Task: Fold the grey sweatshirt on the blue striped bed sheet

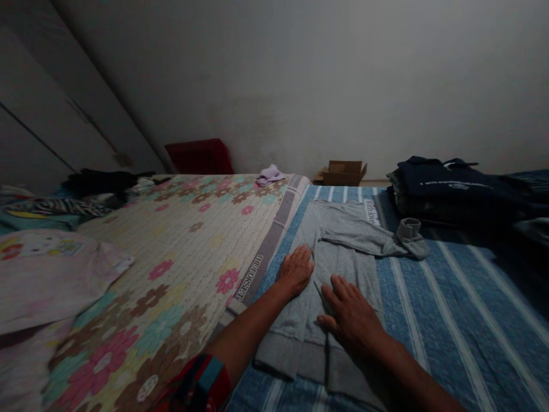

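A grey sweatshirt [343,252] lies flat on the blue striped bedsheet [446,309], folded lengthwise, with one sleeve stretched out to the right and ending in a cuff [409,230]. My left hand [295,270] rests palm down on the sweatshirt's left edge, fingers spread flat. My right hand [349,312] presses flat on the middle of the garment, fingers extended and apart. Neither hand holds anything.
A floral mat [180,269] covers the bed's left half. Folded pale clothes [51,274] lie at the left. A stack of dark clothes [454,189] sits at the far right. A lilac cloth [269,174], a cardboard box [343,173] and a red box [199,156] are by the wall.
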Demonstrator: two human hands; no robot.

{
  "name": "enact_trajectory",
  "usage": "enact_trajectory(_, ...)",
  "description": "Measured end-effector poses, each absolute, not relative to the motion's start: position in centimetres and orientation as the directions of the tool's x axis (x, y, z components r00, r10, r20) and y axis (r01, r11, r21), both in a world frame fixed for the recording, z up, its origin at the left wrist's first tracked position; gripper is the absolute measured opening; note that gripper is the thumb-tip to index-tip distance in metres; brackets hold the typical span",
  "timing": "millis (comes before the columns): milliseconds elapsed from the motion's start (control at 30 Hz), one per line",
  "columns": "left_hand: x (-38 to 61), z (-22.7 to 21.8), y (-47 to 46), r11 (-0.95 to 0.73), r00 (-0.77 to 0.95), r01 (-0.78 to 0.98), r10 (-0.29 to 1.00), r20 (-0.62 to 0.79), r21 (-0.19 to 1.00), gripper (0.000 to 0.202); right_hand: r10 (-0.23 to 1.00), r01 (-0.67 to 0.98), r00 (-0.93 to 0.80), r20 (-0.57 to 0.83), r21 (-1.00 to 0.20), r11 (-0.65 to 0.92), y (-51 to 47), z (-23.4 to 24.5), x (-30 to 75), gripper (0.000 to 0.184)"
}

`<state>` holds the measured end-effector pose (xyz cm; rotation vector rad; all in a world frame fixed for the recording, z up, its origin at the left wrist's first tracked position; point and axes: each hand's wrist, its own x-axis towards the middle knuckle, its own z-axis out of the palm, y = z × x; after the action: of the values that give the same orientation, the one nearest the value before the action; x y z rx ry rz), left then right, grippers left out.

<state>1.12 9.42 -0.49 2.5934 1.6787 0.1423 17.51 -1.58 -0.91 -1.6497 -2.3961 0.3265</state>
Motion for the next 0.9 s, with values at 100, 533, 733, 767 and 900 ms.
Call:
enact_trajectory(100,1.3,-0.7,9.4,-0.401,0.397,0.912,0.916,0.055,0.084,0.044,0.933,0.892,-0.357,0.049,-0.279,0.356,-1.7,-1.0,17.7,0.061)
enact_trajectory(533,1.9,-1.0,9.4,-0.415,0.408,0.908,0.907,0.1,0.062,0.043,0.915,0.864,-0.398,0.06,-0.312,0.396,-2.9,0.4,19.1,0.046)
enact_trajectory(733,1.9,-1.4,9.6,-0.416,0.409,0.909,0.904,0.125,0.03,0.043,0.731,0.608,-0.635,0.251,-0.421,0.673,-5.9,2.6,16.4,0.036)
enact_trajectory(767,1.9,-1.5,9.7,-0.415,0.409,0.909,0.904,0.128,0.027,0.042,0.693,0.555,-0.677,0.245,-0.447,0.701,-6.6,2.8,15.9,0.036)
enact_trajectory(900,2.0,-1.5,9.7,-0.416,0.411,0.909,0.903,0.125,0.022,0.042,0.616,0.459,-0.758,0.217,-0.494,0.738,-8.3,2.3,14.5,0.038)
